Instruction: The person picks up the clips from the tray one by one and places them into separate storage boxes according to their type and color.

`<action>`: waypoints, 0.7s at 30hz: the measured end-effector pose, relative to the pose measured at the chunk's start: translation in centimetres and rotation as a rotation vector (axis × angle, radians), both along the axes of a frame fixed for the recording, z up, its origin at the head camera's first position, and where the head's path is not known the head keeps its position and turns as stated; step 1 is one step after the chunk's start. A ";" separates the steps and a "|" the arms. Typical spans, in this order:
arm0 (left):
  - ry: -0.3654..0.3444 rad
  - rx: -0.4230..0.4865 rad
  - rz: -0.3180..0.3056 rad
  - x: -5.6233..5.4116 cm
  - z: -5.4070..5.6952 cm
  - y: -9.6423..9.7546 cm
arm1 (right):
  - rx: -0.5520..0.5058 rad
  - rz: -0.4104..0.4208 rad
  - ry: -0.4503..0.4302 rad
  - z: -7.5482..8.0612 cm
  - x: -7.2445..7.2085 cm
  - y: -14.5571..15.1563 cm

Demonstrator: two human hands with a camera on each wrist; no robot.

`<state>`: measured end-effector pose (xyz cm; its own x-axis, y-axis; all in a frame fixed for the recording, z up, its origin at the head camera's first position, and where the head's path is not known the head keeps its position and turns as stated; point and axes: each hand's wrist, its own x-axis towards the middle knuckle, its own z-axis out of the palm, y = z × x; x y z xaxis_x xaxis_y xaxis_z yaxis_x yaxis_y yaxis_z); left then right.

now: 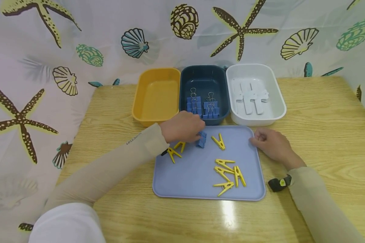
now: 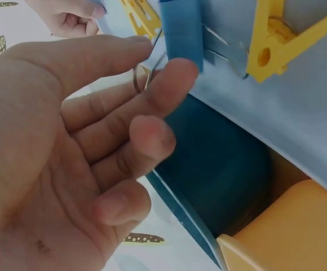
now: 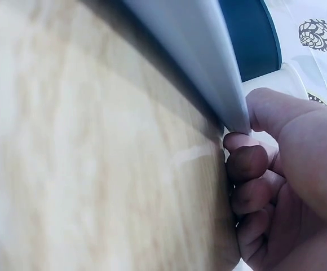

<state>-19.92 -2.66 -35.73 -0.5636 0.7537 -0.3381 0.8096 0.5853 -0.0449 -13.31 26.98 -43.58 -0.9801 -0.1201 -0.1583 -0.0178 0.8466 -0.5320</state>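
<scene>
My left hand (image 1: 185,126) pinches a wire handle of a blue binder clip (image 1: 202,140) over the upper part of the blue-grey tray (image 1: 194,182). In the left wrist view, the clip's blue body (image 2: 181,35) is beyond the fingertips, and the other fingers are loosely bent. At the tray's upper right, my right hand (image 1: 272,143) grips the rim between thumb and bent forefinger, as the right wrist view shows. Yellow clothespins (image 1: 221,171) lie on the tray, several at lower right, one (image 1: 219,141) near the top; others (image 1: 173,154) are partly hidden by the left forearm.
Behind the tray stand three bins side by side. The yellow bin (image 1: 158,98) shows a bare floor. The dark blue bin (image 1: 205,76) contains several blue binder clips (image 1: 211,109), and the white bin (image 1: 275,106) contains flat white pieces (image 1: 252,98). A patterned cloth (image 1: 158,20) hangs behind.
</scene>
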 end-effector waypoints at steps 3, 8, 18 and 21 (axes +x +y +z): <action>-0.029 0.016 -0.010 0.0 0.1 0.0 | 0.002 0.000 0.002 0.0 0.0 0.0; -0.090 0.049 -0.023 -0.1 0.0 0.0 | 0.000 -0.002 -0.006 0.0 0.0 0.0; -0.078 0.046 -0.058 0.0 0.1 0.2 | -0.002 -0.007 -0.030 0.1 0.0 0.0; -0.072 0.052 -0.067 0.0 0.2 0.2 | -0.001 -0.006 -0.028 0.1 0.0 0.0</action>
